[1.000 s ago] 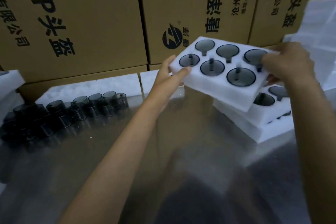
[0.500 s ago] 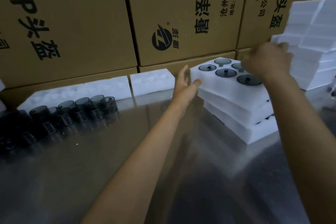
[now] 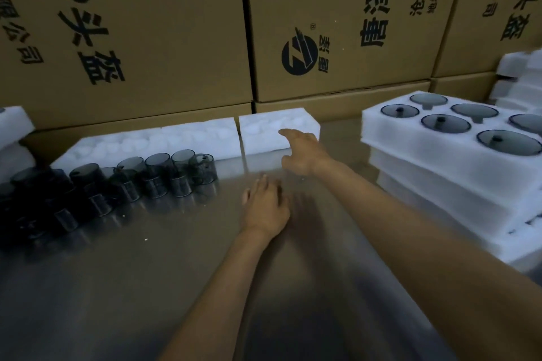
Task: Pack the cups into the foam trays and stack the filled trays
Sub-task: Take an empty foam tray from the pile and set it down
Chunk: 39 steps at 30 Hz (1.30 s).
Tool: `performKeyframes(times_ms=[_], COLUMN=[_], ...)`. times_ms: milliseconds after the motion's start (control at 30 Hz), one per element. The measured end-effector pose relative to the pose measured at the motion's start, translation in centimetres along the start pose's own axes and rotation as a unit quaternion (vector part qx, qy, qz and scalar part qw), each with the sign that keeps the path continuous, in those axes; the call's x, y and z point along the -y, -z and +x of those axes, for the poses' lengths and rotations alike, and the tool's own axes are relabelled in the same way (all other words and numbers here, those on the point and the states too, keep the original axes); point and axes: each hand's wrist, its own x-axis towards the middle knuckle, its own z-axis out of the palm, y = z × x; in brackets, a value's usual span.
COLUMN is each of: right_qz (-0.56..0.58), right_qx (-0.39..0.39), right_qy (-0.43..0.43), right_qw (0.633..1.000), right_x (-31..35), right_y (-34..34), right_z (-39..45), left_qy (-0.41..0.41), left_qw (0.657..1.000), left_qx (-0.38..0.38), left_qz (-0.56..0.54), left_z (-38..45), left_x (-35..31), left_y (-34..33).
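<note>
- White foam: the filled tray [image 3: 425, 138] sits on top of the stack [image 3: 440, 199] at the right, its pockets occupied by dark cups.
- Step in hand, as judged: fetching an empty tray to begin another fill.
- Right hand [image 3: 302, 152]: fingers extended and loose, holding nothing, reaching toward the empty foam tray [image 3: 264, 132] at the back of the table [image 3: 117, 287]; contact cannot be confirmed.
- Left hand [image 3: 265, 208]: fingers relaxed, empty, low over the table; image blurred.
- Loose cups [image 3: 164, 173] stand grouped at the left, near a second empty tray [image 3: 146, 143].
- Next move requires gripping the tray edge and drawing it forward, clear of the cups.
</note>
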Motion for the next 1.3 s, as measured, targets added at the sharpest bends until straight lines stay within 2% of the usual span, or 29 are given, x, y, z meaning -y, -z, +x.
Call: performKeyframes(times_ms=[167, 300, 367, 500, 600, 733, 867, 967, 1067, 1200, 1233, 1300], right_qz=[-0.058, -0.103, -0.122, -0.126, -0.147, -0.158, -0.175, -0.182, -0.169, -0.158, -0.152, -0.141], right_qx=[-0.013, -0.040, -0.063, -0.059, -0.051, -0.024, -0.025, -0.039, -0.038, -0.039, -0.039, -0.034], right_qy=[-0.024, -0.032, -0.023, -0.052, -0.075, -0.073, -0.047, -0.033, -0.027, -0.026, -0.019, 0.004], right_qw=[0.998, 0.993, 0.990, 0.989, 0.985, 0.984, 0.983, 0.982, 0.985, 0.986, 0.987, 0.989], right_x=[-2.1, -3.2, -3.7, -3.9, -2.9, -1.6, -0.7, -0.1, 0.7, 2.0, 2.4, 3.2], right_y=[-3.5, -4.7, -4.9, -4.9, -4.5, -2.9, -1.7, -2.1, -2.3, -2.0, -2.0, -1.9], right_z=[6.2, 9.6, 10.5, 11.1, 10.6, 8.2, 3.1, -1.7, -5.9, -10.2, -11.1, -12.8], left_qy=[0.038, 0.046, 0.048, 0.071, 0.072, 0.034, 0.012, 0.019, 0.040, 0.070, 0.088, 0.147], left_qw=[0.994, 0.991, 0.989, 0.977, 0.964, 0.946, 0.935, 0.928, 0.908, 0.893, 0.881, 0.834], left_qx=[-0.065, -0.080, -0.086, -0.100, -0.163, -0.288, -0.322, -0.336, -0.337, -0.303, -0.291, -0.265], left_qz=[-0.085, -0.100, -0.108, -0.176, -0.196, -0.145, -0.144, -0.162, -0.244, -0.326, -0.362, -0.462], left_z=[1.8, 2.2, 2.4, 1.9, 1.7, 1.7, 1.7, 1.4, 0.0, -2.8, -3.5, -5.0], left_x=[1.0, 1.4, 1.6, 1.3, 1.0, 0.7, 0.5, 0.5, 1.2, 3.4, 3.9, 4.4], left_y=[-0.3, -0.7, -0.7, -0.1, 0.6, 1.2, 1.4, 2.0, 3.3, 4.9, 5.4, 6.5])
